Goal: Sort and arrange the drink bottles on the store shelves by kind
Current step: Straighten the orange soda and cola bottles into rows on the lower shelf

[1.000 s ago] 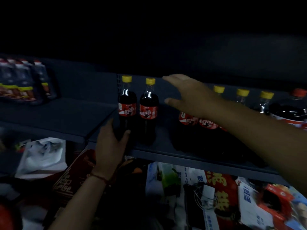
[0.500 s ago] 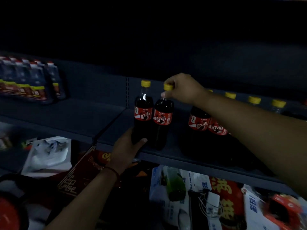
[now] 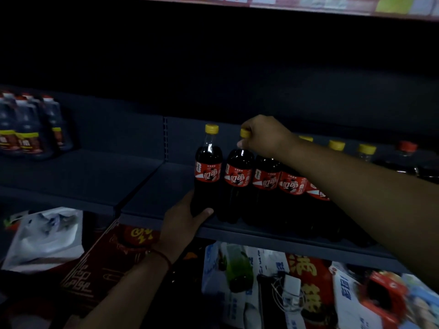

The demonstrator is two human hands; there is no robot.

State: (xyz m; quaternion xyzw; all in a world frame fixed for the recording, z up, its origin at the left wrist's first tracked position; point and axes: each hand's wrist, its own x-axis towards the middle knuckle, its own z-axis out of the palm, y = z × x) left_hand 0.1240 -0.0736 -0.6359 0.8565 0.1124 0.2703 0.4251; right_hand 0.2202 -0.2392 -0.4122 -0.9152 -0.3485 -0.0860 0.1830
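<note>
1. The two loose cola bottles have closed up with the row. Half a second ago a gap stood between them and the next bottles to the right; now the second bottle (image 3: 238,184) stands touching the row (image 3: 288,184) of like bottles, all on the shelf (image 3: 152,186).
2. The right hand (image 3: 266,136) has gone from reaching flat over the shelf to pinching the yellow cap of the second bottle, fingers curled round its neck.
3. The left hand (image 3: 183,219) grips the base of the first bottle (image 3: 208,176), thumb across the front, and has slid right with it; this bottle stands just beside the second.
4. For the task, this looks like the cola being gathered into one block of a kind, with the left part of the shelf freed for another sort. Both hands are on bottles, so the push is probably not finished.
5. Hard to see: the light is very poor. The right forearm covers the middle of the row, so its count cannot be told. The far-right red-capped bottle (image 3: 407,157) is dim and cut off; its kind is unclear.
6. The pack (image 3: 28,136) far left is blurred, its labels unreadable. The clutter below the shelf is mostly unidentifiable.
</note>
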